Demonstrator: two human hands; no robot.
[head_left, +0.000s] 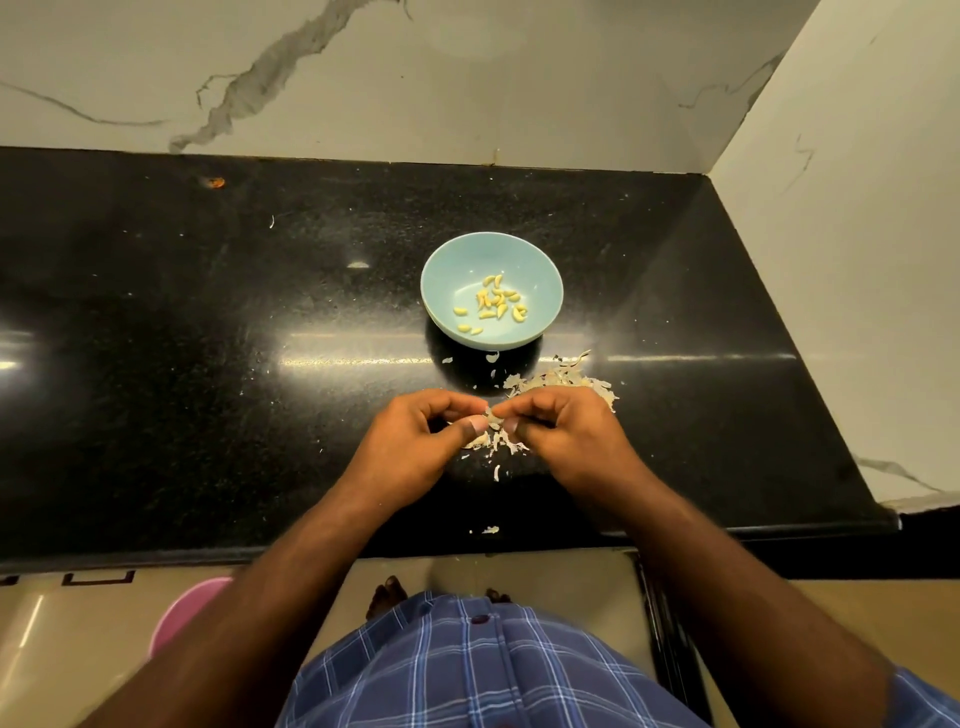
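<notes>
A light blue bowl (441, 270) stands on the black stone counter (208, 322) and holds several peeled yellow garlic cloves (493, 301). In front of it my left hand (415, 447) and my right hand (566, 431) meet above the counter. Between their fingertips both pinch a small garlic piece with papery skin (493, 415). Most of that piece is hidden by my fingers. Loose white garlic skins (561, 384) lie in a heap just behind my right hand, and more skins (498, 447) lie under my hands.
The counter ends at a marble wall behind and another on the right. Its front edge runs just below my wrists. A single skin flake (490, 530) lies near that edge. A pink tub (182, 613) stands on the floor at the lower left.
</notes>
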